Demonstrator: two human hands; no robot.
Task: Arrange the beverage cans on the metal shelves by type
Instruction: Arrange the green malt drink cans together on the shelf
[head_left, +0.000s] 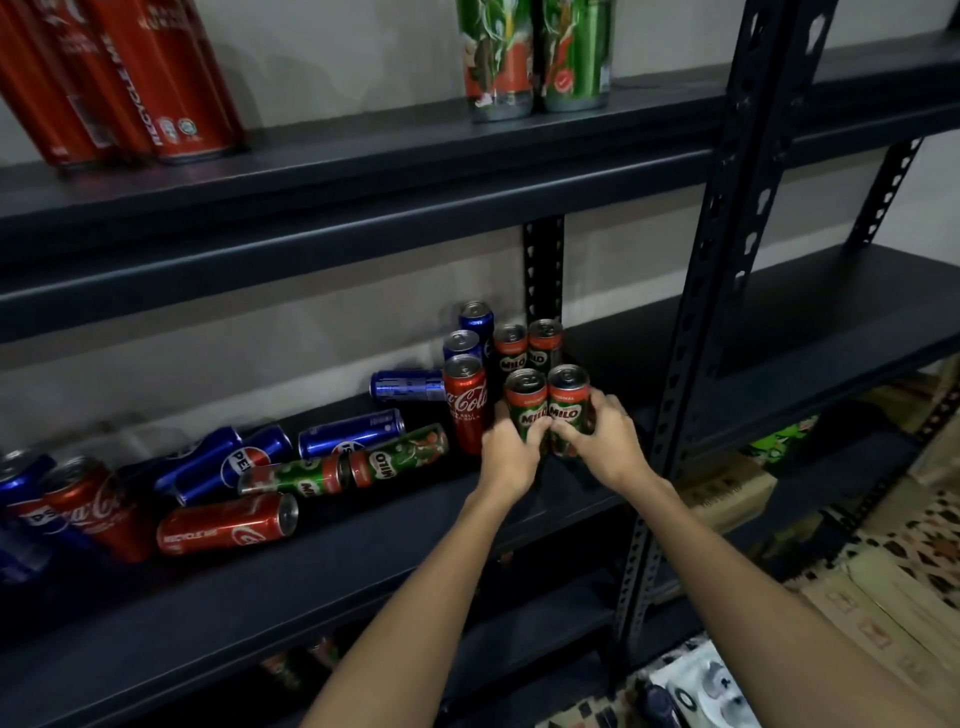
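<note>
On the middle shelf (363, 561) my left hand (506, 457) grips an upright green Milo can (525, 397), and my right hand (605, 441) grips the Milo can (569, 395) next to it. Two more Milo cans (527, 345) stand behind them. An upright Coca-Cola can (466, 397) stands just left, with blue Pepsi cans (462, 343) behind it. Further left, several Pepsi (228, 457), Milo (397, 454) and Coca-Cola cans (228, 522) lie on their sides.
The upper shelf (363, 150) carries red Coca-Cola cans (130, 78) at the left and two Milo cans (535, 57) in the middle. A black perforated upright post (722, 260) stands right of my hands. Boxes and a patterned rug (883, 571) lie below right.
</note>
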